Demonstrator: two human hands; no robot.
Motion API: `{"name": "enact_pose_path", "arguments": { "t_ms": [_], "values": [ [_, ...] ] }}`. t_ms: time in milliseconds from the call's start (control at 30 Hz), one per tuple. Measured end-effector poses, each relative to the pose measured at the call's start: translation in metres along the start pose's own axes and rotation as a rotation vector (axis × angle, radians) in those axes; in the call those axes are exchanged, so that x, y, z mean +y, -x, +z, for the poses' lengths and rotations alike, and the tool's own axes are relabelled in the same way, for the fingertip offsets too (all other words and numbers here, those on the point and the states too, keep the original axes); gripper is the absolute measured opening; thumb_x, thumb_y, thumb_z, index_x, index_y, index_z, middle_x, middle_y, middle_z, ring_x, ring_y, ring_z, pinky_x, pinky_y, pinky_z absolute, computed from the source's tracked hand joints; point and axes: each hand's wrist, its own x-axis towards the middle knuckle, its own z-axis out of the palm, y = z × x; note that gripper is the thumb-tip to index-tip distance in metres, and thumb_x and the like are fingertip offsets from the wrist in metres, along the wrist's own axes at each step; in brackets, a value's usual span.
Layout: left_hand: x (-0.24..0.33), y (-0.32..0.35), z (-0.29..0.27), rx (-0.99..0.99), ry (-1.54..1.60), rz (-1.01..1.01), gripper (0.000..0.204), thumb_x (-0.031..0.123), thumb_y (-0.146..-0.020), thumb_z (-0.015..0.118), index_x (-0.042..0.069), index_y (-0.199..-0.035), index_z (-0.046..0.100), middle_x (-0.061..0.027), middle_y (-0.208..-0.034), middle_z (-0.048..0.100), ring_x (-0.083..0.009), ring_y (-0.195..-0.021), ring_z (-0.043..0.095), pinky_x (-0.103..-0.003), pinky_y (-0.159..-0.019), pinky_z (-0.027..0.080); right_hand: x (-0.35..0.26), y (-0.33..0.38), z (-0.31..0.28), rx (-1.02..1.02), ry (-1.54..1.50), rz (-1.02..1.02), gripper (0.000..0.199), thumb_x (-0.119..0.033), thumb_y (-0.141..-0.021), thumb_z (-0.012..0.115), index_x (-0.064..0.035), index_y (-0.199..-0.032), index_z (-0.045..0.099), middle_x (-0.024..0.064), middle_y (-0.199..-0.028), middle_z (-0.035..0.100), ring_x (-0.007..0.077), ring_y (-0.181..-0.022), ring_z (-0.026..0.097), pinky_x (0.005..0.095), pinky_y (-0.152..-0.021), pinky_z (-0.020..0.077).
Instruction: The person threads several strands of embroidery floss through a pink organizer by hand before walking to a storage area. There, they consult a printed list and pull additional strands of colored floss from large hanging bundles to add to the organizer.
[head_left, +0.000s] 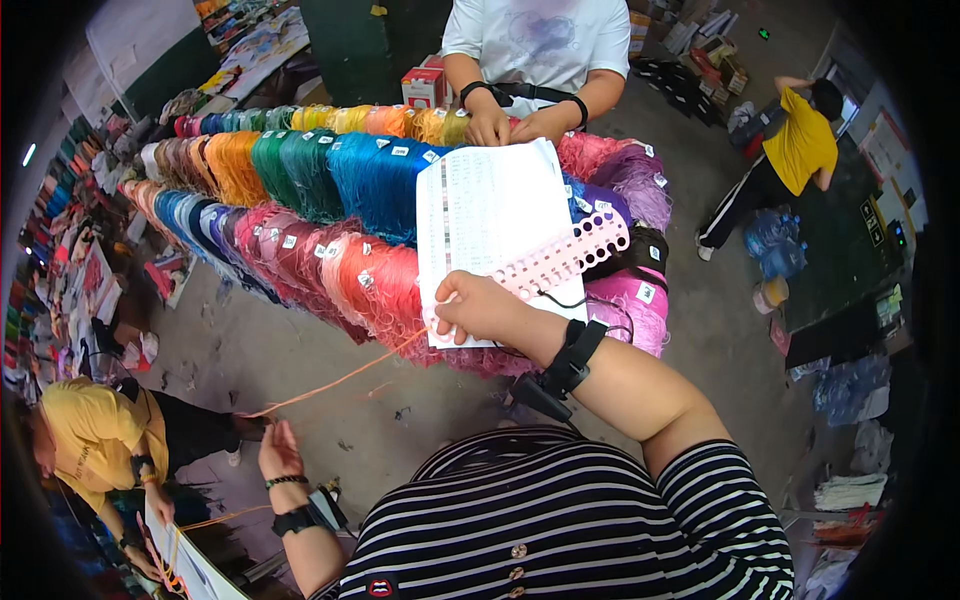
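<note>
A pinch of my right hand [475, 308] holds orange thread [345, 376] at the lower left end of a long card strip with punched holes [560, 250]. The strip lies slantwise across white printed sheets [500, 200], which rest on rows of colored thread skeins [375, 190]. From my right hand the thread stretches down to the left, its far end near the fingertips of my left hand [281, 452]. That hand is raised low at the left, fingers loosely extended, apparently not gripping the thread. A thin black cord [560, 300] lies by my right wrist.
Across the skeins stands a person in a white shirt [535, 45], hands near the sheets' top edge. Someone in yellow [95, 440] bends at lower left beside a white board [190, 565]. Another yellow-shirted person [800, 140] stands far right, near blue-tinted water bottles [775, 242].
</note>
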Motion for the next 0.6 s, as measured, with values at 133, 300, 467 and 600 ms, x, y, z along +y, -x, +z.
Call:
{"name": "enact_pose_path", "arguments": {
  "t_ms": [133,300,467,600],
  "values": [
    [-0.038,0.077,0.076,-0.296,-0.306,-0.197,0.03,0.024,-0.1,0.047,0.003,-0.119,0.055,-0.0109,-0.096,0.068,-0.0179,-0.079,0.068,-0.027,-0.068,0.059,0.002,0.007,0.0,0.013,0.114,-0.108,0.029,-0.016,-0.087,0.059,0.0007,-0.109,0.053,0.0121,-0.079,0.068,0.0177,-0.063,0.066,0.0303,-0.06,0.0511],
    [-0.047,0.14,0.167,-0.599,-0.56,-0.185,0.031,0.023,-0.101,0.046,0.002,-0.123,0.052,-0.0143,-0.098,0.068,-0.018,-0.079,0.068,-0.025,-0.067,0.055,-0.007,0.016,-0.001,-0.037,0.119,-0.161,0.026,-0.015,-0.089,0.059,-0.0006,-0.111,0.054,0.0072,-0.08,0.066,0.012,-0.068,0.062,0.0272,-0.061,0.048],
    [-0.04,0.183,0.223,-0.858,-0.608,-0.119,0.045,0.022,-0.101,0.045,0.001,-0.14,0.037,-0.0157,-0.101,0.068,-0.0171,-0.083,0.067,-0.025,-0.072,0.053,-0.012,0.022,0.002,0.025,0.306,-0.35,0.019,-0.016,-0.088,0.062,-0.0009,-0.1,0.063,0.0069,-0.079,0.066,0.013,-0.069,0.062,0.0286,-0.064,0.0489],
    [-0.039,0.202,0.251,-1.031,-0.692,-0.048,0.057,0.02,-0.101,0.044,0.008,-0.15,0.019,-0.0142,-0.105,0.066,-0.0166,-0.088,0.066,-0.025,-0.075,0.052,-0.036,0.04,0.017,-0.007,0.25,-0.456,0.018,-0.017,-0.086,0.066,-0.0002,-0.091,0.069,0.0076,-0.08,0.066,0.0145,-0.069,0.061,0.0286,-0.067,0.0487]
  ]
}}
